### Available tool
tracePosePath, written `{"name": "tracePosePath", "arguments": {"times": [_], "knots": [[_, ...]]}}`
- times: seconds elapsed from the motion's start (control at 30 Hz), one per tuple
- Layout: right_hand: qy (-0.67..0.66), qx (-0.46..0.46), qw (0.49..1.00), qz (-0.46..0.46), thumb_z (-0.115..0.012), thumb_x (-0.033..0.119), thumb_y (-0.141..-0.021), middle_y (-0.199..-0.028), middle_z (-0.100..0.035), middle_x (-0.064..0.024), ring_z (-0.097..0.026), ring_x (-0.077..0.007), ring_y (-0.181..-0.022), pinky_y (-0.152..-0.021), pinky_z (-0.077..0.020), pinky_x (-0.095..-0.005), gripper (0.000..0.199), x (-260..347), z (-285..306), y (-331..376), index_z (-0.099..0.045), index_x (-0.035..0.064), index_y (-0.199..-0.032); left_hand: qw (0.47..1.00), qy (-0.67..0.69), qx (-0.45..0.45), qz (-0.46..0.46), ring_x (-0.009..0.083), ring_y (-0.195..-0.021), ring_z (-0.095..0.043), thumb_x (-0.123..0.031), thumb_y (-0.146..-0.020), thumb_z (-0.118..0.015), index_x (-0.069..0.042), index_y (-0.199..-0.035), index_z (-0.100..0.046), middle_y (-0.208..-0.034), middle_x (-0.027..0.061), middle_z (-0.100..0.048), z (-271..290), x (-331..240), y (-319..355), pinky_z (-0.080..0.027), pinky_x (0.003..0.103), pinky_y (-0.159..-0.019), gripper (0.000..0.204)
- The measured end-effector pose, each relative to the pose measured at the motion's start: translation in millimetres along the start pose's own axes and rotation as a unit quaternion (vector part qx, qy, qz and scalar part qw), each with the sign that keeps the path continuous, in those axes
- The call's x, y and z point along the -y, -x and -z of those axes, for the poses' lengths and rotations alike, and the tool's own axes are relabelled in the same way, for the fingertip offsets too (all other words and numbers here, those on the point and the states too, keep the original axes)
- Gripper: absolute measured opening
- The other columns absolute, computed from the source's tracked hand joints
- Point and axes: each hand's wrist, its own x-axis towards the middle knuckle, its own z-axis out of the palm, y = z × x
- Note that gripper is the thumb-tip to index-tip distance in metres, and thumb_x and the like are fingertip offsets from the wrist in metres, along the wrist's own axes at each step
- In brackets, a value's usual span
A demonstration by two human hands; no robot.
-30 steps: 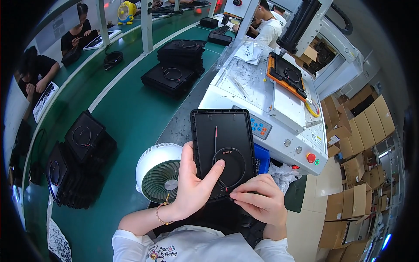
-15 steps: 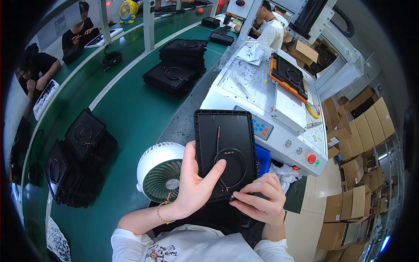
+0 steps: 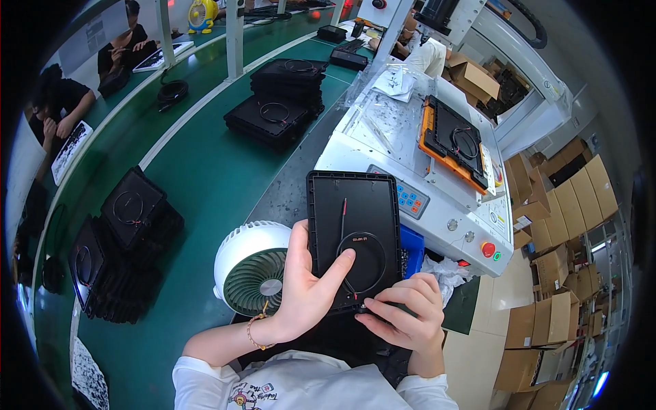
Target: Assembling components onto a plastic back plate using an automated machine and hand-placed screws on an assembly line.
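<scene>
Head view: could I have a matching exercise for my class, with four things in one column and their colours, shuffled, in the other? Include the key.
Things
1. Panel held in the left hand
2. Casing of the round fan
3. Larger push button on the machine's front
4. Frame under the panel on the machine

Colours
A. Orange
B. White
C. Black
D. Red

Pairs: 1-C, 2-B, 3-D, 4-A
</scene>
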Motion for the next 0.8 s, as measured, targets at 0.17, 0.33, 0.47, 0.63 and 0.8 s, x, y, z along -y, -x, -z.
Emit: {"name": "tracePosePath", "arguments": {"times": [0.17,0.33,0.47,0.63,0.8], "knots": [[0.017,-0.012,1.0,-0.006,-0.088,0.022,-0.057,-0.081,-0.065,0.0024,-0.058,-0.015,-0.072,-0.069,-0.0417,-0.0316,0.029,2,0,-2,-0.076,0.0128,-0.081,1.0,0.006,-0.001,0.001,0.0124,-0.105,-0.06,0.004,-0.091,-0.06,-0.001,-0.127,-0.041,-0.117,0.0097,-0.06,1,-1,-1,-0.051,0.027,-0.089,0.041],[0.024,0.001,0.999,0.045,-0.086,0.016,-0.063,-0.086,-0.065,0.0025,-0.061,-0.0139,-0.074,-0.071,-0.0441,-0.0302,0.026,-3,-5,1,-0.074,0.0114,-0.085,1.0,0.006,-0.004,-0.005,0.0123,-0.105,-0.059,0.005,-0.091,-0.059,-0.001,-0.127,-0.041,-0.118,0.0098,-0.06,2,0,-1,-0.05,0.028,-0.09,0.04],[0.069,-0.015,0.995,0.073,-0.086,0.013,-0.062,-0.086,-0.065,0.002,-0.06,-0.0137,-0.074,-0.07,-0.0452,-0.0294,0.027,-4,-5,3,-0.074,0.0095,-0.086,1.0,0.023,-0.011,-0.007,0.0123,-0.106,-0.059,0.005,-0.092,-0.058,-0.002,-0.128,-0.042,-0.119,0.0091,-0.06,1,0,0,-0.05,0.028,-0.091,0.04],[-0.015,-0.045,0.994,0.102,-0.088,0.012,-0.059,-0.086,-0.063,0.002,-0.058,-0.0137,-0.074,-0.066,-0.0453,-0.0285,0.028,-12,-11,9,-0.076,0.0095,-0.085,0.996,0.068,-0.022,0.06,0.014,-0.105,-0.061,0.004,-0.091,-0.058,-0.002,-0.128,-0.043,-0.118,0.0098,-0.061,-2,-7,1,-0.051,0.029,-0.09,0.04],[-0.028,-0.061,0.997,0.046,-0.088,0.017,-0.06,-0.086,-0.064,0.0019,-0.058,-0.0144,-0.075,-0.067,-0.0451,-0.03,0.029,-8,-12,9,-0.076,0.0111,-0.086,0.986,0.108,-0.044,0.119,0.0146,-0.103,-0.062,0.003,-0.091,-0.058,-0.002,-0.126,-0.045,-0.117,0.0104,-0.062,0,-10,1,-0.053,0.029,-0.088,0.038]]}}
